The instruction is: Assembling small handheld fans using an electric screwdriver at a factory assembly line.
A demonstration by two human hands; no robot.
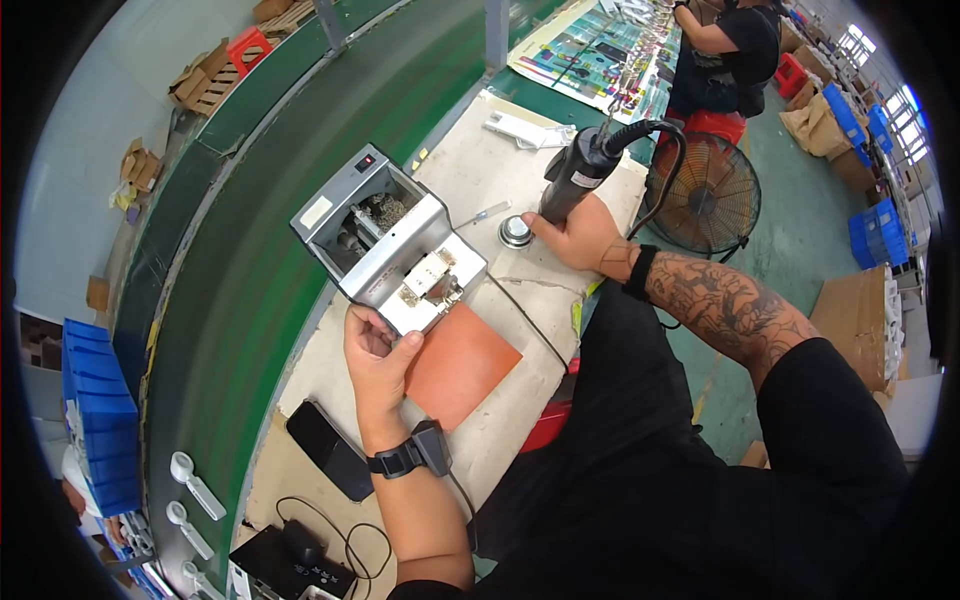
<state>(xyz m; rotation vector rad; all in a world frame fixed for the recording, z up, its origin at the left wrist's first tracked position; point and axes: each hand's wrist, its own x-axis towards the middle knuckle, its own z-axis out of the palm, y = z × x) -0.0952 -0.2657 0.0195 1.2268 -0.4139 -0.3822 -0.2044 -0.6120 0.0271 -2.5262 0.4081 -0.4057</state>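
My right hand point(583, 236) is wrapped around a black electric screwdriver point(578, 172), which slants over the tabletop with its cable at the upper end. Its tip is hidden. Just left of my right thumb sits a small round silver piece point(515, 232). A grey screw feeder point(400, 252) stands at the middle, with small screws point(384, 210) heaped in its open tray. My left hand point(376, 362) grips the feeder's near edge, thumb on one side and fingers curled at the corner. Partly under the feeder lies an orange mat point(462, 368).
A phone point(328, 450) and a black device with cables point(292, 560) lie near my left forearm. The green conveyor point(215, 360) runs along the left, carrying white handheld parts point(197, 486). A floor fan point(704, 190) stands right of the table. Another person point(735, 50) sits beyond.
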